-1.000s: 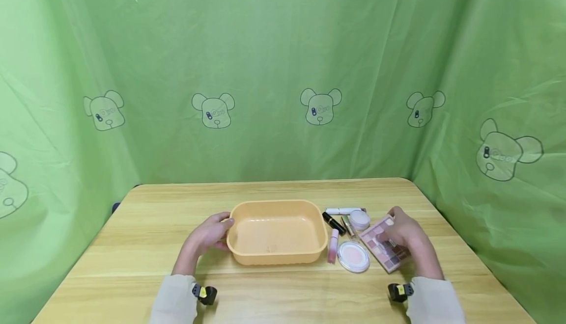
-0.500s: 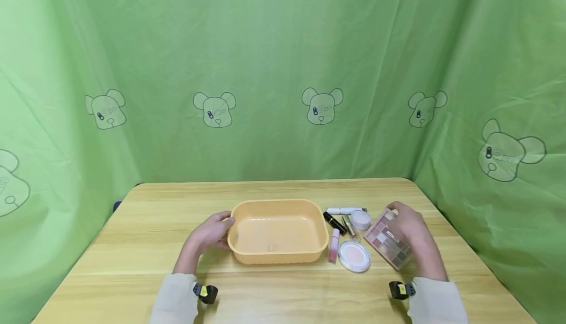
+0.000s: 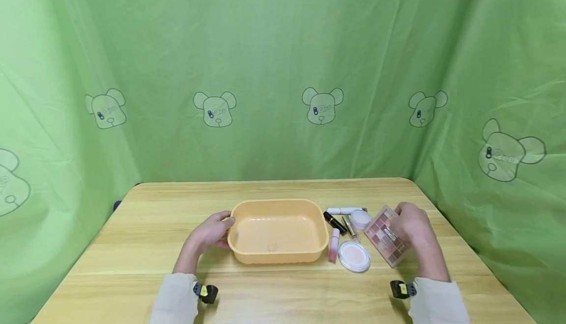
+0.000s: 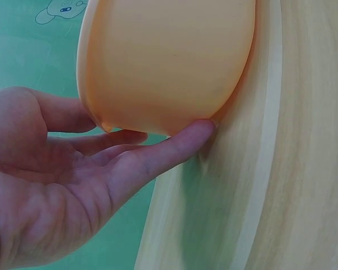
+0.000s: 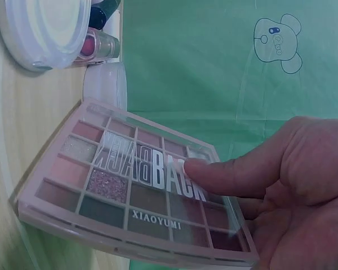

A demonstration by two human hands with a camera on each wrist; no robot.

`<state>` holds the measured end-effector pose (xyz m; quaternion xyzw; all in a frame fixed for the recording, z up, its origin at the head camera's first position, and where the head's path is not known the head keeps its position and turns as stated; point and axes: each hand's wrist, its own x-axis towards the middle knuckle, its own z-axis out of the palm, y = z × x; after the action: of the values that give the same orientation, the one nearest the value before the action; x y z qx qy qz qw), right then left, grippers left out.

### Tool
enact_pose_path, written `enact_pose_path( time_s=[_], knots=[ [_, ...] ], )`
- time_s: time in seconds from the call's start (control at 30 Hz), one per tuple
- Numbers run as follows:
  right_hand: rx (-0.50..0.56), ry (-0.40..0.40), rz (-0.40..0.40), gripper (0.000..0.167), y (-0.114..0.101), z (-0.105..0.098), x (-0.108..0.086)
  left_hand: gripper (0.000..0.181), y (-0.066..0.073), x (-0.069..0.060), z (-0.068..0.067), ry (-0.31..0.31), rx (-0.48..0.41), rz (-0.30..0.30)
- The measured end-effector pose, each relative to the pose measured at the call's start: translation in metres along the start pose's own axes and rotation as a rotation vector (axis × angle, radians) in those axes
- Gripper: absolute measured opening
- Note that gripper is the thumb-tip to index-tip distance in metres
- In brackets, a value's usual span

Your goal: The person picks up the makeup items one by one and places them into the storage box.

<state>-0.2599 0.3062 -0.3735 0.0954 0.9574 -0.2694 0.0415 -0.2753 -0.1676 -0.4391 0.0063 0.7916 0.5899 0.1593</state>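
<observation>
My left hand (image 3: 213, 231) grips the left end of an orange plastic basin (image 3: 278, 259), thumb at the rim and fingers against the outer wall. In the left wrist view, one fingertip (image 4: 203, 128) touches the basin's lower edge near the table. My right hand (image 3: 412, 226) pinches a pink eyeshadow palette (image 3: 385, 238) by its right side, thumb on the clear lid. The right wrist view has the palette (image 5: 141, 185) tilted, its several pans visible through the lid. The fingers beneath it are mostly hidden.
Between basin and palette lie a white tube (image 3: 342, 210), a black lipstick (image 3: 334, 223), a clear-and-gold lipstick (image 3: 351, 228), a small round jar (image 3: 360, 220), a pink lip gloss tube (image 3: 333, 245) and a round compact (image 3: 354, 256). Green curtains (image 3: 265, 142) surround the wooden table (image 3: 274, 294).
The palette has shifted slightly right and away from the small jar, turning and tilting in my right hand. My left hand and the basin stay in place.
</observation>
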Motion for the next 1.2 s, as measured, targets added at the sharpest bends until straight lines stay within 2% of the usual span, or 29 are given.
enact_pose_path(
  time_s=[0.2, 0.67, 1.2],
  knots=[
    [-0.012, 0.014, -0.011, 0.036, 0.0026, 0.0002, 0.0001, 0.05, 0.0003, 0.0005, 0.0005, -0.001, -0.005, -0.003],
    [0.002, 0.018, -0.006, 0.046, 0.0012, 0.0018, -0.0021, 0.05, 0.0002, -0.0002, 0.0009, 0.002, -0.007, -0.001],
    [-0.008, 0.059, -0.055, 0.044, -0.0029, -0.004, -0.0032, 0.051, 0.0, 0.0008, 0.0001, -0.004, -0.01, 0.005]
  ],
)
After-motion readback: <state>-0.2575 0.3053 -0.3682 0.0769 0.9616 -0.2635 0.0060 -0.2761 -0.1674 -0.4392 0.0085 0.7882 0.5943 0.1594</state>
